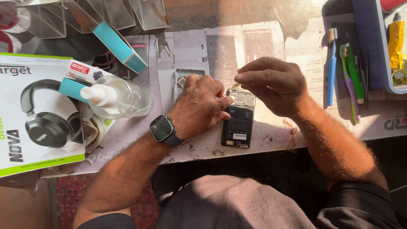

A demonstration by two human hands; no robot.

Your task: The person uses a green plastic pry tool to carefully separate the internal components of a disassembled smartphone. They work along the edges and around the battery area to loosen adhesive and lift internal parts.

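Left hand [199, 106] is pressing flat on the opened phone [238, 121] near the table's front edge; right hand [271, 85] is pinching fingertips together above it. Tray [383, 63] is holding a yellow tool [396, 40] at the right edge.

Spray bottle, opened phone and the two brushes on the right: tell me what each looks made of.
Spray bottle: clear glossy plastic, see-through, with a white nozzle. Opened phone: matte black battery, probably foil-wrapped, below a dull grey metal shield. Brushes: smooth blue and green plastic handles, bright and even in colour.
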